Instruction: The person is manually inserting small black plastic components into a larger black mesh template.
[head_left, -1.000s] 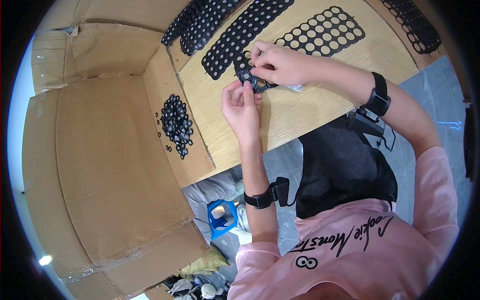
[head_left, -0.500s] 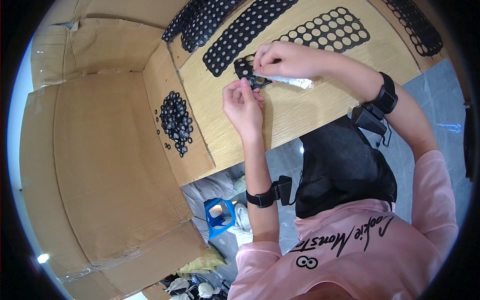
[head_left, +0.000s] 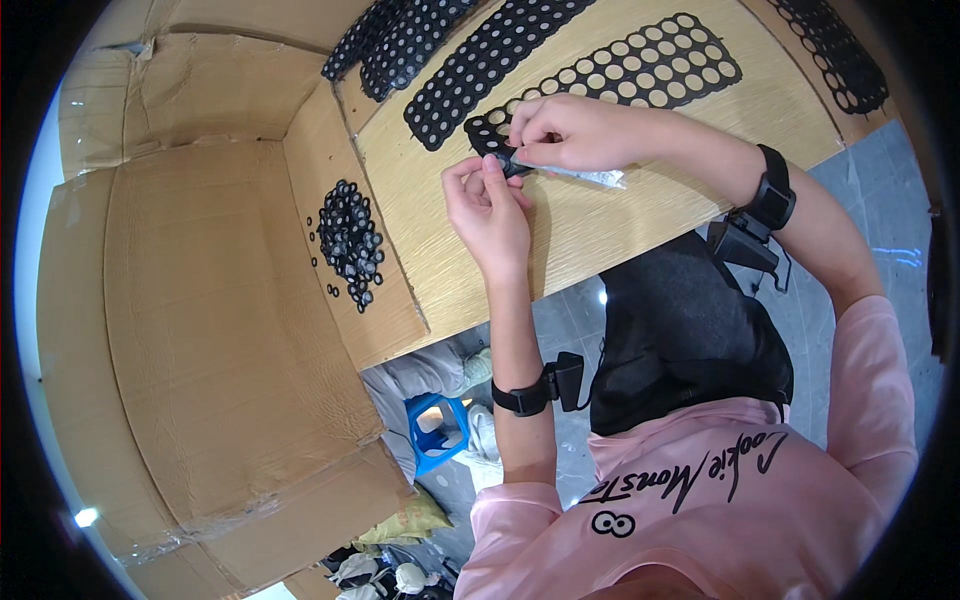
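The left hand [head_left: 487, 205] pinches the left end of a perforated black sheet [head_left: 650, 72] between thumb and fingertips, while the right hand [head_left: 580, 132] has thumb and forefinger closed on the left end of a silvery strip [head_left: 598, 178], just beside that pinch; the exact contact is too small to make out. The sheet lies toward the far side of the table [head_left: 450, 265], appearing to run on behind the right hand to the far right, its holes open along that stretch. The gripped corner looks bunched, so if the two hands pulled against each other the thin webs between the holes could stretch or tear; a loose left pinch might let the corner slip, and the trailing strip could snag or fold under the right palm. The left forearm comes up from the near side almost straight, palm turned inward, thumb uppermost; the right forearm crosses from the right with the wrist level and knuckles facing away, fingers curled over the work. A black strap [head_left: 530, 398] sits around the left forearm, and another band [head_left: 772, 195] circles the right one. Farther off to the left, beyond the worked corner and apart from it, lies a dotted black sheet [head_left: 492, 62], with stacked sheets [head_left: 405, 50] past it; a heap of small black rings [head_left: 350, 240] rests on cardboard left of the table, beside a large cardboard box [head_left: 225, 300].
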